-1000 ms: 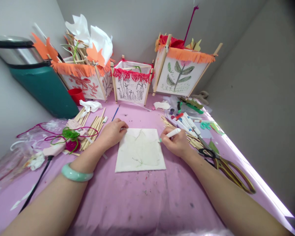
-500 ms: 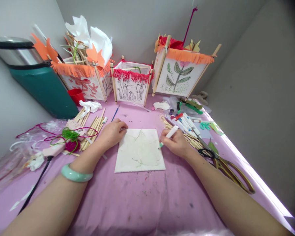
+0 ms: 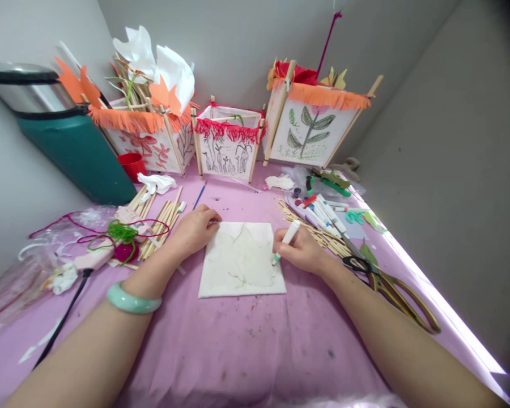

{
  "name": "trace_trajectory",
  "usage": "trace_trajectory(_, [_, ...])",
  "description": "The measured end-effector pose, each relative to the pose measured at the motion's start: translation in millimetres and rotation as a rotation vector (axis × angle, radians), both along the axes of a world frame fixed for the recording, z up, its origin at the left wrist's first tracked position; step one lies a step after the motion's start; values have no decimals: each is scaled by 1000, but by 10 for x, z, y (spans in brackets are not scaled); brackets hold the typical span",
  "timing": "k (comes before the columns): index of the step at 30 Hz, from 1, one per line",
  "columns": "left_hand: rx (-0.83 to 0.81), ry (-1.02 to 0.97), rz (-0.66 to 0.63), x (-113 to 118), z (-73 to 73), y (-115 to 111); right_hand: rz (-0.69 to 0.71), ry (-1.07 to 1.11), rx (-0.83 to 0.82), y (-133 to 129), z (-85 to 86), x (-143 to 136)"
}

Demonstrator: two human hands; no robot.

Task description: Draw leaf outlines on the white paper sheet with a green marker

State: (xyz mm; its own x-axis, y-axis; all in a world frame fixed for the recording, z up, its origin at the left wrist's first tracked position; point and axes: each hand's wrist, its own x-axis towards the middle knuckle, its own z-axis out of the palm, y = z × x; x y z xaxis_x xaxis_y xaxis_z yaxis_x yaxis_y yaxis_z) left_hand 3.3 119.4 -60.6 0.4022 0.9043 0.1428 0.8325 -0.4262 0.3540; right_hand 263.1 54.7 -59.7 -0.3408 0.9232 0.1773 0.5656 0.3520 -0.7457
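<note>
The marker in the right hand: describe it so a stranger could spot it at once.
On the pink tablecloth, find the white sheet with faint green lines. By its right edge, the right hand grips the marker, tilted, white end up and green end down. The other markers lie in a pile farther back; this one alone is held.

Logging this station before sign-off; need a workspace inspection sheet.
Surface: lilac covering, dark-specked.
Job's things: white panel, faint green lines; white marker, tip near its right edge.
Clutter: wooden sticks, green yarn, loose markers, gold-handled scissors.
Fingers: left fingers at panel's upper-left corner; right fingers grip the white marker.
Cables: black cord reaching pink device, left.
Surroundings: three decorated boxes, teal bottle, grey walls.
</note>
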Motion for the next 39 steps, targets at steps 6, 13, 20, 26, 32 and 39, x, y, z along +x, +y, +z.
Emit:
trace_trajectory(6, [-3, 6, -3, -4, -4, 7, 65, 21, -64, -12, -16, -1])
trace_trajectory(13, [-11, 10, -4, 0, 13, -3, -12, 53, -40, -1, -1, 10])
trace_trajectory(20, [-3, 11, 0, 3, 8, 3, -35, 119, 0, -16, 9, -7])
trace_trajectory(26, [5, 9, 6, 3, -5, 7, 1, 118, 61, -50, 21, -25])
trace_trajectory(32, [0, 8, 6, 7, 6, -4, 7, 99, 46, -27, 47, -25])
trace_trajectory(39, [-4, 6, 2, 5, 7, -1, -102, 198, 147, -8, 49, -37])
